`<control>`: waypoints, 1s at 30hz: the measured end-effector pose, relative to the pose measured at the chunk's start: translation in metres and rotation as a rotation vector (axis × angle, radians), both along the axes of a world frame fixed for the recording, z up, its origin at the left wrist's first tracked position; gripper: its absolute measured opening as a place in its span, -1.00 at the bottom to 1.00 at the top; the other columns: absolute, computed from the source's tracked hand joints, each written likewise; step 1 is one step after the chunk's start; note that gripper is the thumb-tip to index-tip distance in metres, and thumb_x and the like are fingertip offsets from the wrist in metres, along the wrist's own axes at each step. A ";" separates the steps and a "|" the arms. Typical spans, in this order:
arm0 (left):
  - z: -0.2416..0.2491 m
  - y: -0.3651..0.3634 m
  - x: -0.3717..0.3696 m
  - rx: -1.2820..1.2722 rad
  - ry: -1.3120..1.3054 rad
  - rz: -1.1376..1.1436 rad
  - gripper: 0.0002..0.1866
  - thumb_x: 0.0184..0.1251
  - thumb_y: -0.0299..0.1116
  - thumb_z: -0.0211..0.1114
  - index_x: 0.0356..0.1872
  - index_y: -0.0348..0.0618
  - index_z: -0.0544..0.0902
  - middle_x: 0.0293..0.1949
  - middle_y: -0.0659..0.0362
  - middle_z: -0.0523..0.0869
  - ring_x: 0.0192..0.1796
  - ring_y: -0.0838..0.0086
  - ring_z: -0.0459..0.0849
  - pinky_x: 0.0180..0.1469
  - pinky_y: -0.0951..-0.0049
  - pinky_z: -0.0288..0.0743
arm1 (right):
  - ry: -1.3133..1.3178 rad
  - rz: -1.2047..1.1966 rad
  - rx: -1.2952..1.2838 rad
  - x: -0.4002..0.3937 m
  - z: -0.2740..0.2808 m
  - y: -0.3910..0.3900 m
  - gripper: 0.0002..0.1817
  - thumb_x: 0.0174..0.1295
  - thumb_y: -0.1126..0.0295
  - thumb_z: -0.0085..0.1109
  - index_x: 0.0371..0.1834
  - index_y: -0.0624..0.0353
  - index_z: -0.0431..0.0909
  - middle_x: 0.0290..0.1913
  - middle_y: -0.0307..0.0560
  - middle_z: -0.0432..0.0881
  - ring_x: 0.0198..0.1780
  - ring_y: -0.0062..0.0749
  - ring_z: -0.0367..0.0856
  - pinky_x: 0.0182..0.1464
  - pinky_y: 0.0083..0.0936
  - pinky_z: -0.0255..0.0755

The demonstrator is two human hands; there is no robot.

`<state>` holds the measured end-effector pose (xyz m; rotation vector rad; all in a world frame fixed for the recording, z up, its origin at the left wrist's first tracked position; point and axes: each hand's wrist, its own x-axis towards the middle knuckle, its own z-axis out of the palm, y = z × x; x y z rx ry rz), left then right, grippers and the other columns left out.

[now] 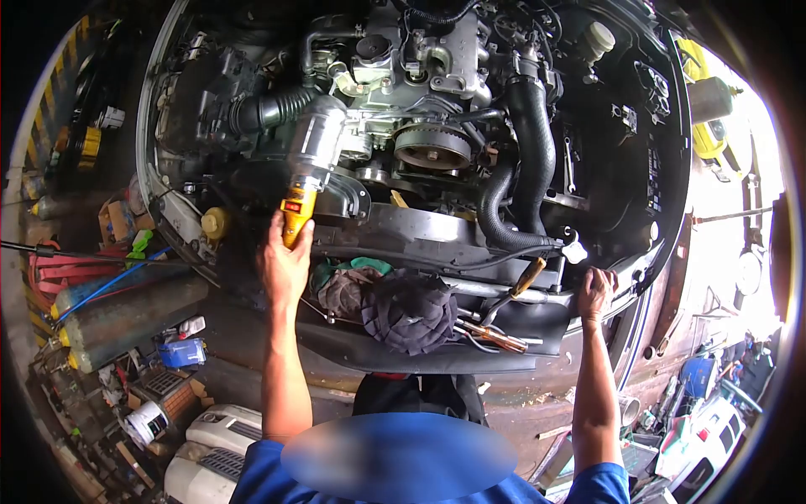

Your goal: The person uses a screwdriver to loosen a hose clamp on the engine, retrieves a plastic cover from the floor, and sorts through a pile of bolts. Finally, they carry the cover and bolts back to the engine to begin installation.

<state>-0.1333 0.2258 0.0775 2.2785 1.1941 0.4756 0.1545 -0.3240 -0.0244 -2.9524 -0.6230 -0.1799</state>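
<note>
My left hand [285, 265] is closed around the yellow handle of a hand-held work light [300, 210], which has a red switch and a long silvery head. The light points up over the left part of an open engine [420, 59], in front of a toothed pulley [432, 147]. On the right, my right hand [596, 292] grips the front body edge [625, 286] of the vehicle with curled fingers. Between my hands, a dark bundled cloth [410, 312] lies on the front panel beside a screwdriver with an amber handle [502, 338].
Another wooden-handled tool [527, 277] leans near the black radiator hose [531, 160]. A wrench [570, 164] lies inside the bay at right. Gas cylinders [126, 315] and a blue container [182, 353] are on the left floor. Assorted parts crowd the lower right.
</note>
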 end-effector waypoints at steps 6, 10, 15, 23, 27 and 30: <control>0.005 0.043 0.009 -0.013 -0.096 -0.001 -0.41 0.43 -0.05 0.43 0.26 -0.33 0.58 0.09 -0.18 0.77 0.13 -0.03 0.77 0.15 0.13 0.60 | 0.021 -0.014 0.005 -0.001 0.002 0.002 -0.76 0.41 0.26 0.09 -0.19 0.11 0.74 -0.16 -0.11 0.76 0.07 -0.19 0.63 0.51 -0.15 0.12; 0.008 0.055 0.022 -0.037 -0.018 0.008 -0.43 0.47 -0.16 0.41 0.30 -0.40 0.54 0.10 -0.11 0.78 0.12 0.21 0.78 0.19 0.29 0.56 | 0.016 -0.007 0.006 -0.001 0.003 0.002 -0.76 0.41 0.27 0.09 -0.19 0.10 0.74 -0.17 -0.10 0.76 0.06 -0.18 0.63 0.51 -0.15 0.13; 0.007 0.056 0.033 -0.011 0.122 0.040 -0.40 0.43 -0.11 0.44 0.30 -0.35 0.56 0.09 -0.12 0.77 0.14 0.11 0.78 0.19 0.23 0.57 | 0.003 0.005 0.023 0.000 0.001 0.000 -0.77 0.41 0.28 0.09 -0.19 0.09 0.74 -0.20 -0.11 0.75 0.04 -0.19 0.63 0.50 -0.14 0.14; 0.006 0.102 0.023 0.073 0.058 -0.086 -0.38 0.44 -0.04 0.39 0.38 -0.19 0.55 0.09 -0.17 0.77 0.15 -0.06 0.75 0.18 0.11 0.59 | 0.010 0.000 0.008 -0.001 0.002 0.001 -0.76 0.41 0.28 0.08 -0.18 0.09 0.75 -0.20 -0.11 0.74 0.03 -0.19 0.64 0.51 -0.13 0.14; 0.028 0.139 0.002 0.261 0.126 -0.100 -0.41 0.53 -0.05 0.29 0.45 -0.10 0.48 0.18 -0.14 0.72 0.23 -0.06 0.69 0.25 0.10 0.53 | 0.044 -0.013 0.038 -0.002 0.009 0.007 -0.73 0.45 0.27 0.06 -0.17 0.15 0.74 -0.17 -0.08 0.77 0.04 -0.20 0.65 0.51 -0.16 0.11; 0.038 0.162 -0.012 0.222 0.170 -0.119 -0.47 0.54 -0.14 0.26 0.45 0.00 0.48 0.23 -0.11 0.68 0.22 -0.10 0.64 0.30 0.06 0.45 | 0.051 -0.020 0.030 -0.002 0.007 0.004 -0.71 0.46 0.25 0.05 -0.16 0.17 0.74 -0.16 -0.06 0.77 0.05 -0.21 0.65 0.52 -0.17 0.09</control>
